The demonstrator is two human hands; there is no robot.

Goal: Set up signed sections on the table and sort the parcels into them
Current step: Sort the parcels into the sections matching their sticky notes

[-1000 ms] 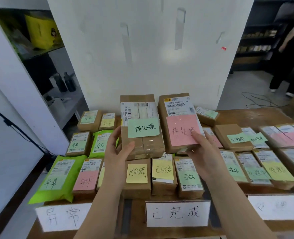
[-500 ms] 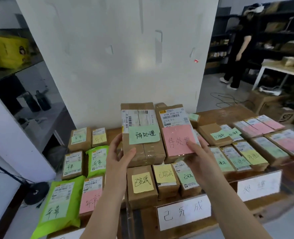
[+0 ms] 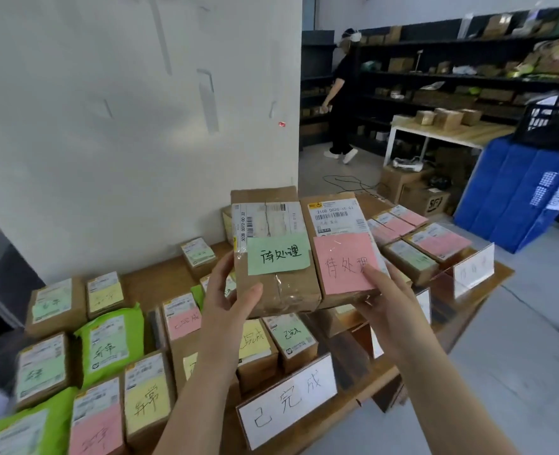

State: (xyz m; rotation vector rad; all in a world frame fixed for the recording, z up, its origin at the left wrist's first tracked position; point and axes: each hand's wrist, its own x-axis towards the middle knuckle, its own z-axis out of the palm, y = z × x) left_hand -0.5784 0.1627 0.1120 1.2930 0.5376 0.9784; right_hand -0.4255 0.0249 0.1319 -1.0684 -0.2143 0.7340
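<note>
Two brown parcels are held side by side above the table. My left hand [image 3: 229,300] grips the left parcel [image 3: 273,290], which bears a green note, thumb on its front. My right hand [image 3: 383,297] grips the right parcel [image 3: 337,218], which bears a pink note, fingers lying over the note's lower right corner. Below them stands the white middle sign [image 3: 288,402] at the table's [image 3: 160,284] front edge. A second white sign [image 3: 473,269] stands at the right. Several small parcels with coloured notes lie in groups across the table.
Green mailer bags [image 3: 107,343] lie among the left group. A white wall rises behind the table. At the right are blue bins [image 3: 517,195], cardboard boxes on the floor, a light table and dark shelves. A person in black [image 3: 340,103] stands by the shelves.
The view has swung to the right and the two parcels have lifted higher off the table in my hands. My grip on both looks the same.
</note>
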